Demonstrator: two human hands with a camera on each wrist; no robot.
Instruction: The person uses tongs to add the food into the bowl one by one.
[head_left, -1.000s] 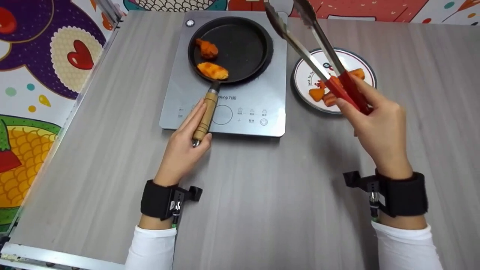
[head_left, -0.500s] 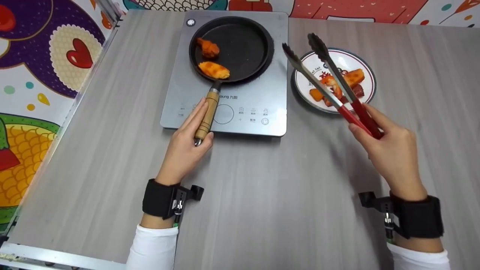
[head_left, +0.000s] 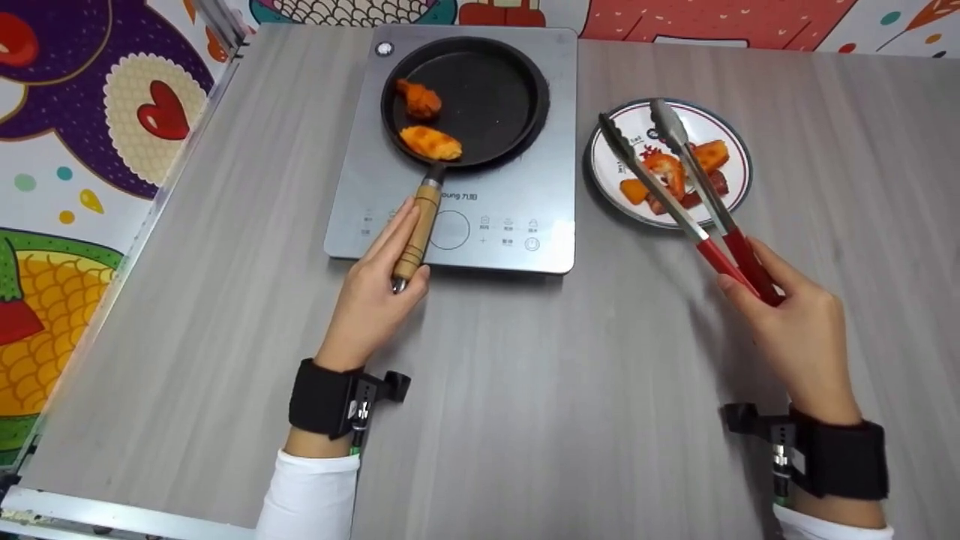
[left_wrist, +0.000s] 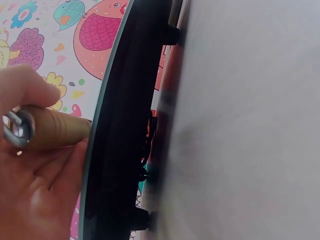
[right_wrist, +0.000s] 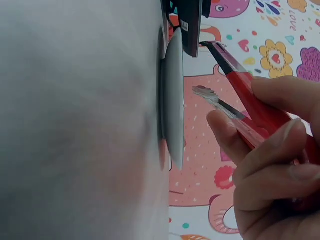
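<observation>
My left hand [head_left: 382,277] grips the wooden handle [head_left: 418,232] of a black frying pan [head_left: 491,101] that sits on a silver induction cooktop [head_left: 510,210]. In the pan lie a browned drumstick [head_left: 421,101] and a flat golden piece of food [head_left: 431,142], both toward its left side. Red-handled metal tongs [head_left: 739,262] are in my right hand [head_left: 799,330], their arms spread apart. The tong tips hover over a white plate [head_left: 731,135] with nothing between them. On that plate are a shrimp [head_left: 664,169], an orange chunk [head_left: 634,190] and other food pieces [head_left: 710,156], partly hidden behind the tongs.
The cooktop and plate stand side by side on a grey wood-grain table [head_left: 555,405]. A colourful cartoon-printed wall panel [head_left: 720,22] borders the back, and another [head_left: 60,187] the left side. The cooktop's dark edge [left_wrist: 120,125] shows in the left wrist view.
My right hand has drawn the tongs back toward me and slightly right, from beyond the cooktop's far right corner to over the plate. The left hand still holds the pan handle.
</observation>
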